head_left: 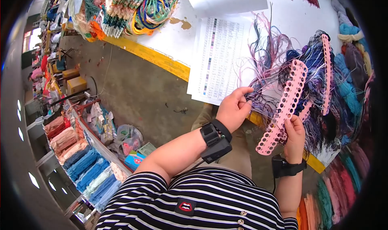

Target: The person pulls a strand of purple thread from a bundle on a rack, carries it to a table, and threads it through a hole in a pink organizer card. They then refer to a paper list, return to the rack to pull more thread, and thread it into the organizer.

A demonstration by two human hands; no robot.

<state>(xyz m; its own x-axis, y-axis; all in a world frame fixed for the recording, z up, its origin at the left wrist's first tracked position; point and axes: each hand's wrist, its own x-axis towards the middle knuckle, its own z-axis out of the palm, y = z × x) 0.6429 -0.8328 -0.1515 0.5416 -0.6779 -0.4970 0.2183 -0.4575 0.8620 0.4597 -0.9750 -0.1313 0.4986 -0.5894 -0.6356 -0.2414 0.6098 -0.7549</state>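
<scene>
My right hand (294, 135) grips the lower part of a long pink thread organizer card (292, 93), which has round holes along both edges and stands tilted over the table edge. To its left, my left hand (235, 109) is closed, thumb and forefinger pinched on thin embroidery threads (264, 93) that run toward the card. The exact strands between these fingertips are hard to make out. Behind the card lie dark blue and purple thread bundles (313, 60). A second pink card (326, 74) rests among them at the right.
A printed chart (220, 56) lies on the white table (173, 48) with a yellow edge (149, 55). Colourful skeins (155, 12) are piled at the back left. More yarn hangs at the right (347, 88). Low at left, a rack holds folded yarn bundles (87, 169).
</scene>
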